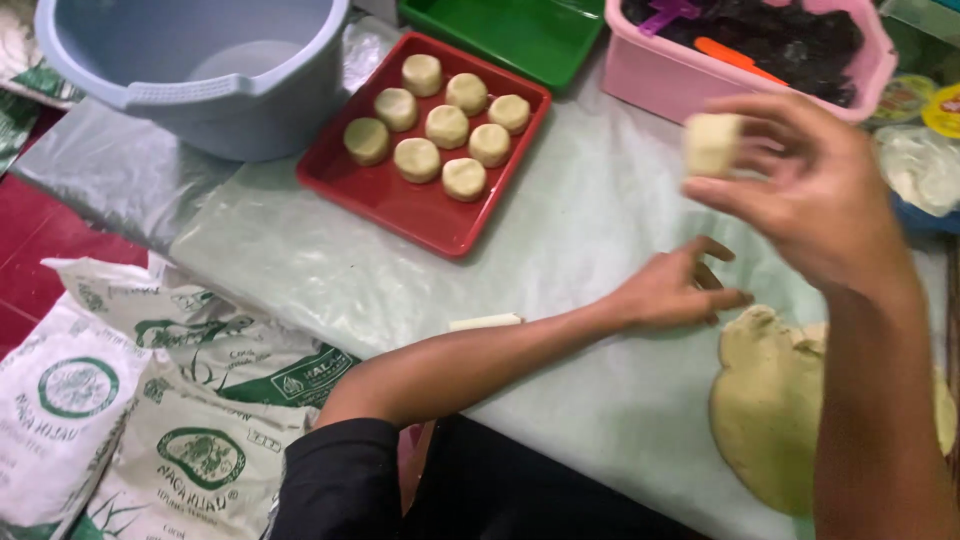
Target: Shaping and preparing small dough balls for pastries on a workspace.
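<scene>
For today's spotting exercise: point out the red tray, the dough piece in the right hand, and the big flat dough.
red tray (372, 192): head view, bare floor.
dough piece (712, 143): head view, its front face.
flat dough (770, 405): head view, its middle.

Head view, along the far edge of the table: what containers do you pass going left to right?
Grey-blue plastic tub → red tray holding round dough pieces → green tray → pink basket with dark filling. In front of the basket, the right hand holds a dough piece.

- Eight dough pucks (447, 126) are sitting in one red tray (370, 190).
- Three tubs are standing far: grey (200, 70), green (520, 35), pink (660, 75).
- Three sacks (150, 400) are lying near left.
</scene>
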